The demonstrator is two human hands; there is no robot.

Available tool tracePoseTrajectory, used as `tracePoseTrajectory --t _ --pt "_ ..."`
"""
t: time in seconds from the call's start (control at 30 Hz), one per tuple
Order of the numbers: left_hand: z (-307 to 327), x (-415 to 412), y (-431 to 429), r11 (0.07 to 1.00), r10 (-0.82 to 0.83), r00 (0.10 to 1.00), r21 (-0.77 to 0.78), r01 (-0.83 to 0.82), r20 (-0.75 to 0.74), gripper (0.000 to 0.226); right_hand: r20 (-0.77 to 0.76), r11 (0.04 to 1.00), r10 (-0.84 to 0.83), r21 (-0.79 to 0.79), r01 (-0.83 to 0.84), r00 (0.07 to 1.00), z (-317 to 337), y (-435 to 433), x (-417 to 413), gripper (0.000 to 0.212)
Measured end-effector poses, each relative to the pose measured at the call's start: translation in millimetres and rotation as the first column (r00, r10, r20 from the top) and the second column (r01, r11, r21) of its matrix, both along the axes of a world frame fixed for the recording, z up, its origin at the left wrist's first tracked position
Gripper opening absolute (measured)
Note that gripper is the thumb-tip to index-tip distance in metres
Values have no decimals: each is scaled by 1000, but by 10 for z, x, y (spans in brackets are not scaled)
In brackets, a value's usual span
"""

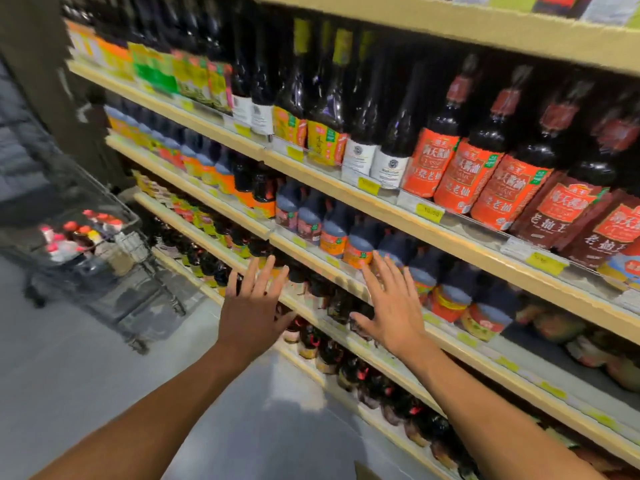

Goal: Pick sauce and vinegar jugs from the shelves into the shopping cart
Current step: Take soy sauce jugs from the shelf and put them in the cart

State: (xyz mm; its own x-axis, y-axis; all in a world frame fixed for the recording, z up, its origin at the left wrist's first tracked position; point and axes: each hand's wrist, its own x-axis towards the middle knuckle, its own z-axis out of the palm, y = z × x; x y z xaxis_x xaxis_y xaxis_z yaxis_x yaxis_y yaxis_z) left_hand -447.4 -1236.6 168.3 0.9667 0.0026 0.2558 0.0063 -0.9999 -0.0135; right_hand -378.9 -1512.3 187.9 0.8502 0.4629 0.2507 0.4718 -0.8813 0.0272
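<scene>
The shopping cart (104, 233), bottles (74, 233) in it, stands left of the shelves (398, 206) of jugs (360, 244).

Bright, even store light. Small white glints on the dark bottles (363, 98). Heavy motion blur at left, smearing the shopping cart (104, 244) into streaks. Sharper at centre right, red labels (464, 178) nearly readable. Soft pale reflection on the grey floor (104, 393). Wide-angle bending of the shelf edges (450, 242), stronger toward the corners.
</scene>
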Motion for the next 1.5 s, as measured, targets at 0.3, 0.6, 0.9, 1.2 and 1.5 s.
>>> tracePoseTrajectory --t 0.3,0.6,0.9,1.2,1.5 --pt "-11 -939 2078 973 227 973 -39 -226 31 83 45 969 227 90 -231 973 112 2323 -205 103" --pt "-197 -1546 3481 857 490 863 -115 -503 -123 84 -119 913 398 153 -379 910 -49 4248 -222 102" --pt "-443 -1065 4651 750 532 795 -273 -602 -292 87 -314 870 487 260 -420 815 -486 5923 363 105" --pt "-522 53 5962 723 436 786 -349 -596 -438 87 -546 867 494 368 -336 677 -859 7412 1372 105" --pt "-652 995 6926 556 383 827 -612 -562 -411 83 -762 870 462 488 -67 454 -1004 8469 2138 99"
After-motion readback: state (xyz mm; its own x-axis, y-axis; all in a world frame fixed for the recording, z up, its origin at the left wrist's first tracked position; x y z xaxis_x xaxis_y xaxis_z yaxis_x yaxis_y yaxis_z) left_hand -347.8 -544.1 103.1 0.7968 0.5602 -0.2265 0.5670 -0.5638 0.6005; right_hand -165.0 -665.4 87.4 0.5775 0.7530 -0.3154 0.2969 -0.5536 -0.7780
